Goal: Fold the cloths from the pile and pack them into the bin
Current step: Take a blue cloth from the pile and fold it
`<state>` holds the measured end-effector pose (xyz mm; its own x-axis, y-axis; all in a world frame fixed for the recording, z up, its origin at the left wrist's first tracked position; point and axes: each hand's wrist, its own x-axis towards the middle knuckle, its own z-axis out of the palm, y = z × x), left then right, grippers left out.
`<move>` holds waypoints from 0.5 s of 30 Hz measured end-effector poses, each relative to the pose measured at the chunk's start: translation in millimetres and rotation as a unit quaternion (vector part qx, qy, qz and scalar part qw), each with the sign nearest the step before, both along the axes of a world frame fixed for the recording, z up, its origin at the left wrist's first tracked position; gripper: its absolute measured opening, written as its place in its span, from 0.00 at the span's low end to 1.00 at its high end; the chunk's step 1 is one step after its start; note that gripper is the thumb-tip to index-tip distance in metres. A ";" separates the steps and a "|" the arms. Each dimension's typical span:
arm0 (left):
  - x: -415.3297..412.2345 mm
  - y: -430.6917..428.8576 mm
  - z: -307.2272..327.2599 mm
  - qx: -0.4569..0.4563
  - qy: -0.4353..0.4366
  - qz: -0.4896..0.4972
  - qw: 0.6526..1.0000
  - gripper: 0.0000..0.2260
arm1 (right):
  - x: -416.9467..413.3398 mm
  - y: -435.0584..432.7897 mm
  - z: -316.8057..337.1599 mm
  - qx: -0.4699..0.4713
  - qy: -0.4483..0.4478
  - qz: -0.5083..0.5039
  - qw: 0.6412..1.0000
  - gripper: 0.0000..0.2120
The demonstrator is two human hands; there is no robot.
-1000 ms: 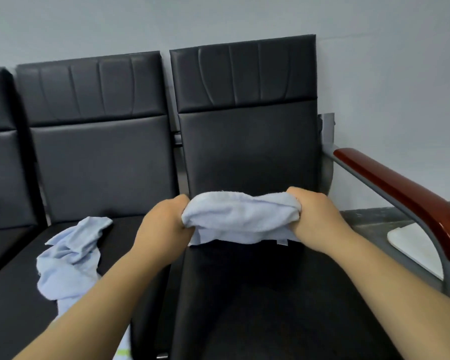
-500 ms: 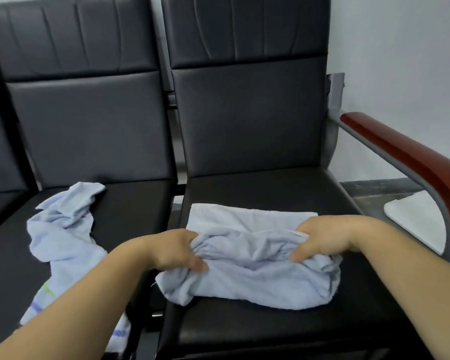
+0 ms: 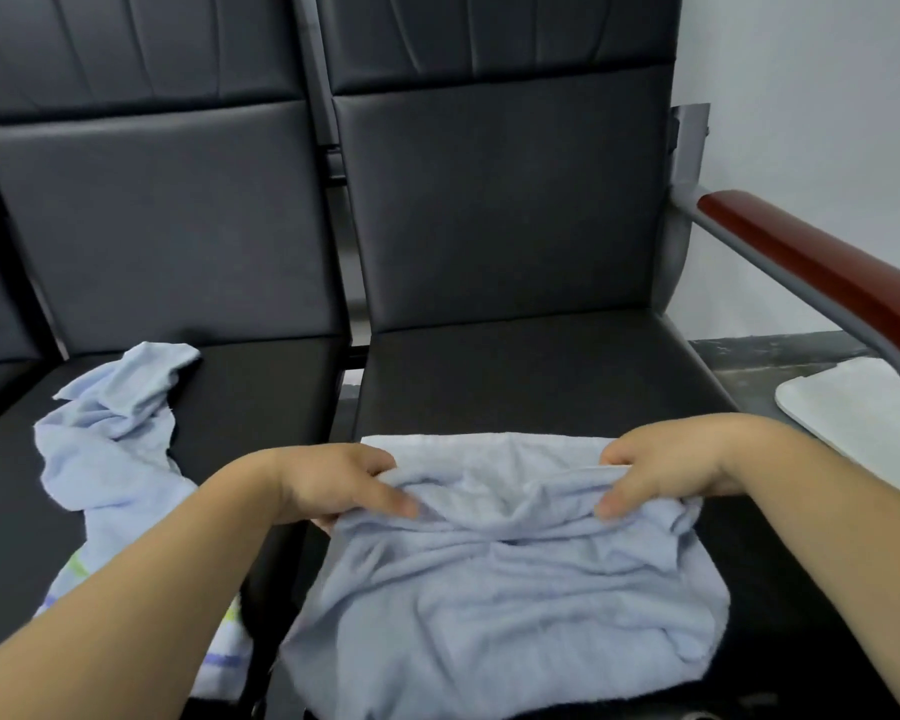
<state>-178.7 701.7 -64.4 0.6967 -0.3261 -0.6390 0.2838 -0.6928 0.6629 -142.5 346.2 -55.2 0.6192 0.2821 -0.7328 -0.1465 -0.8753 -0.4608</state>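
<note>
Crumpled cloth [image 3: 110, 449] partly behind left forearm [image 3: 152, 589], white object [image 3: 842, 407] cut off by armrest [image 3: 827, 272]

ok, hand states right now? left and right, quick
Left hand: closed, pinching the light blue cloth on the seat.
Right hand: closed, pinching the same cloth's other end.

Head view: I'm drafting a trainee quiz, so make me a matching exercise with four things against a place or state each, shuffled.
Things
1. spread cloth
2. crumpled cloth
3. armrest
4. flat object

Places or states
A. reddish-brown, right of the right seat
B. lies on the left seat, no hand on it
C. white, beyond the armrest
D. on the right seat, pinched by the left hand and the right hand

Pairs: 1-D, 2-B, 3-A, 4-C
</note>
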 end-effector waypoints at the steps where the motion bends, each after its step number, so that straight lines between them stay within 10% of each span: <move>1: 1.7 2.7 -2.2 -0.007 -0.018 0.033 0.999 0.15 | 0.9 -1.2 -1.0 0.016 -0.003 -0.013 1.000 0.27; 12: 19.2 15.2 -16.3 0.081 -0.181 0.113 0.974 0.14 | 12.1 -5.1 -8.1 0.004 -0.046 -0.065 0.997 0.11; 15: 21.9 18.9 -13.9 0.128 -0.245 0.102 0.956 0.13 | 12.1 -4.2 -2.4 0.039 -0.059 -0.077 0.994 0.22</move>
